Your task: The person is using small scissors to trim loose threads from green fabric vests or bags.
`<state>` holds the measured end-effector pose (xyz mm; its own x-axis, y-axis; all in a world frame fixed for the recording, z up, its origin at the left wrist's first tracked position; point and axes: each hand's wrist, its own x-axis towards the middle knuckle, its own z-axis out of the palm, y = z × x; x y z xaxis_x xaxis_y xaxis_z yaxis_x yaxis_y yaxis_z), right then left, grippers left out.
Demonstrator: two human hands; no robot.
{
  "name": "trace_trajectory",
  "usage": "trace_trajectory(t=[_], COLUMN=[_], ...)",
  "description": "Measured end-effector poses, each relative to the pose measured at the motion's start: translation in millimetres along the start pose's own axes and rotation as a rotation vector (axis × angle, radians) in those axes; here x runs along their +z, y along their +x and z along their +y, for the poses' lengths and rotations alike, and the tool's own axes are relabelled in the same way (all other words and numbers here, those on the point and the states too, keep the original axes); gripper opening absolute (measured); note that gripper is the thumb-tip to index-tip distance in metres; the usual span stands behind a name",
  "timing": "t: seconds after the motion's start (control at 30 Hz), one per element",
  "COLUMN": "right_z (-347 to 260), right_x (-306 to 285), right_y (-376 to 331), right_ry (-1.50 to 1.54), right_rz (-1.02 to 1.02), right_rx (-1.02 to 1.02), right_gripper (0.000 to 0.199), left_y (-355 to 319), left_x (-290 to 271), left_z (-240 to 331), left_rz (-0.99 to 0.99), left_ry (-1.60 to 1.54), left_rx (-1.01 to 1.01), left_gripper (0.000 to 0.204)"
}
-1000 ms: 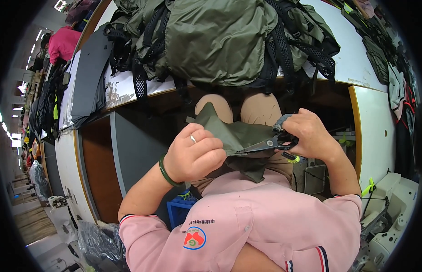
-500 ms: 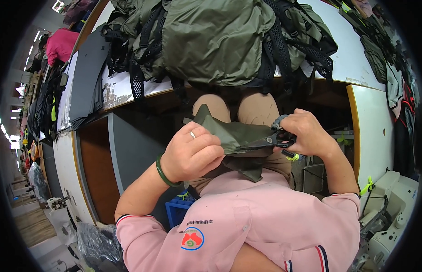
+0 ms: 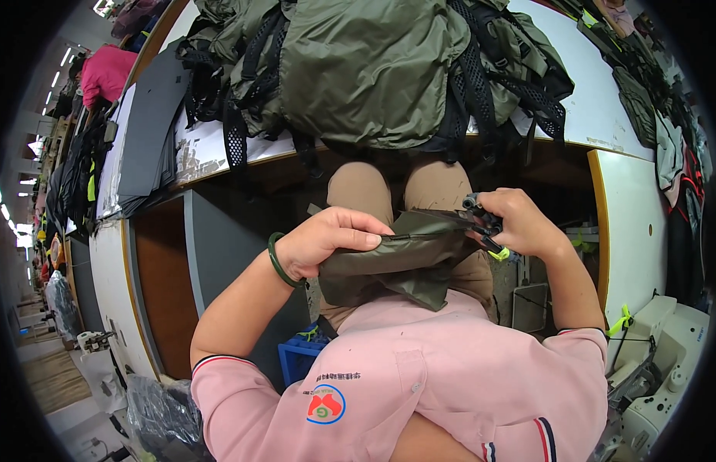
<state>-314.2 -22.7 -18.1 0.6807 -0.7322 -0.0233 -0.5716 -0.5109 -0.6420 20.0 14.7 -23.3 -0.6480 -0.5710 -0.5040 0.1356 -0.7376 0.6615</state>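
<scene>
A piece of olive-green fabric [image 3: 408, 254] hangs over my lap, its dark-lined edge turned up. My left hand [image 3: 323, 240] pinches that edge between thumb and fingers, with a green bangle [image 3: 278, 260] on the wrist. On the other side, my right hand [image 3: 523, 221] is closed round the handles of scissors [image 3: 483, 223]. Their dark blades point left along the fabric's far edge; whether they are cutting cannot be told. A yellow-green tip [image 3: 499, 253] shows below the scissors' handles.
An olive backpack [image 3: 365, 73] with black mesh straps covers much of the white table [image 3: 604, 115]. Grey sheets [image 3: 148, 123] are stacked at its left. Below are a blue crate [image 3: 300, 362] and grey panel [image 3: 219, 246]; a sewing machine [image 3: 658, 369] stands right. A person in pink [image 3: 104, 75] is far left.
My left hand has turned over and regripped the fabric edge, which now lies flatter and has rolled toward me. The scissors, in my right hand, now reach over the fabric's far edge.
</scene>
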Motion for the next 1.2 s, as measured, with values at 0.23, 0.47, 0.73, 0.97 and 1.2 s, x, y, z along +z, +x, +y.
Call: trace_trajectory(t=[0.23, 0.47, 0.73, 0.97, 1.2], right_z=[-20, -59, -53, -28, -10], right_x=[-5, 9, 11, -16, -39], right_y=[8, 34, 30, 8, -16], right_ry=[0.064, 0.190, 0.111, -0.203, -0.378], right_rz=[0.111, 0.220, 0.225, 0.218, 0.090], right_rx=[0.034, -0.127, -0.109, -0.122, -0.072], right_gripper=[0.048, 0.043, 0.028, 0.029, 0.044], left_y=[7, 21, 22, 23, 22], left_x=[2, 31, 30, 22, 17], left_z=[-5, 2, -4, -6, -3], left_rz=[0.009, 0.020, 0.094, 0.016, -0.027], left_ry=[-0.092, -0.023, -0.102, -0.260, -0.200], left_rx=[0.018, 0.023, -0.012, 0.014, 0.011], left_gripper=[0.023, 0.024, 0.023, 0.022, 0.022])
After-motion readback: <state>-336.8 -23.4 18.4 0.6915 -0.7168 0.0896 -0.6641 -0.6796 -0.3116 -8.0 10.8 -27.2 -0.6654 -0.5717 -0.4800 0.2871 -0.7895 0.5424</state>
